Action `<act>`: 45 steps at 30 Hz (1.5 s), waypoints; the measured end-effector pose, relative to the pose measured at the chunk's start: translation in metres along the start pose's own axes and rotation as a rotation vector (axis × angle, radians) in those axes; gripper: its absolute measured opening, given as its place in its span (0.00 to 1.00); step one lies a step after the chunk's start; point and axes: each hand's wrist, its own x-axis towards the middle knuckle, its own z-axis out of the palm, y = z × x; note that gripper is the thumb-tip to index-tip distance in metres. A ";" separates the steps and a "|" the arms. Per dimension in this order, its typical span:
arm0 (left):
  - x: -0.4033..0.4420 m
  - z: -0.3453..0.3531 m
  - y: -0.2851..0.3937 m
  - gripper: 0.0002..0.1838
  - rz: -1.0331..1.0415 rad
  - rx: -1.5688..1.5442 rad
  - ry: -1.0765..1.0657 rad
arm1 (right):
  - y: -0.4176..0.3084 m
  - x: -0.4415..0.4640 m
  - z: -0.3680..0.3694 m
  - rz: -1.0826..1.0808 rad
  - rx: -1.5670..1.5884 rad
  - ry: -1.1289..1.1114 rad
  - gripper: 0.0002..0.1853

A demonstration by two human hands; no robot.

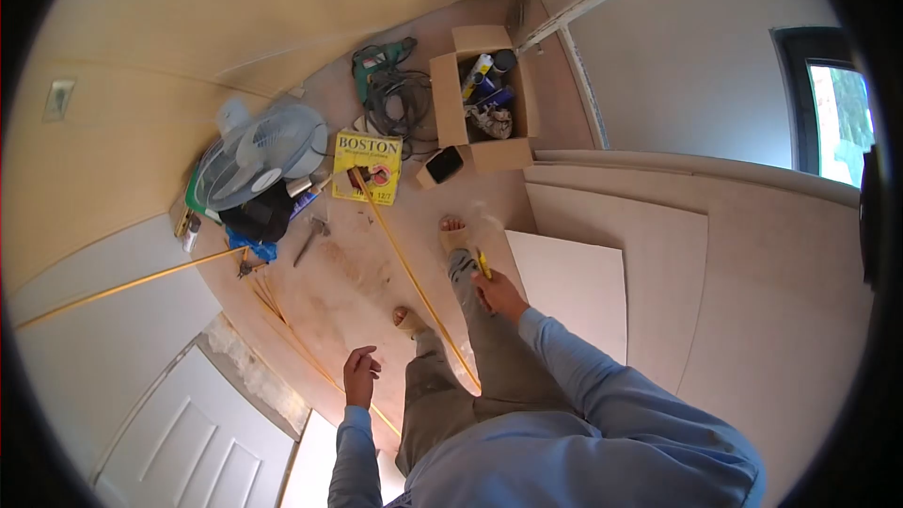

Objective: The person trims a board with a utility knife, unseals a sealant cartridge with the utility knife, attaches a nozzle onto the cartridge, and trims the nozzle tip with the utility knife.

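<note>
My right hand (499, 295) is closed around a slim yellow tool that looks like a utility knife (484, 264). It is held in front of my right leg, with its end pointing away from me. My left hand (359, 375) hangs low beside my left leg, fingers loosely bent and apart, with nothing in it. A long thin yellow wooden strip (404, 263) runs from the yellow BOSTON box (354, 162) down between my feet. More thin strips (301, 346) lie on the floor left of my left hand.
An open cardboard box (451, 99) with tubes and cans stands at the back, near a green drill (376, 58) and coiled black cable (400, 103). A fan (268, 155) and a hammer (308, 243) are left. Large boards (574, 282) lean right; a white door (198, 442) is lower left.
</note>
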 end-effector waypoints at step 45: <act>0.718 -0.379 -0.190 0.33 0.007 -0.587 0.345 | 0.176 0.097 0.370 0.471 -0.253 0.059 0.15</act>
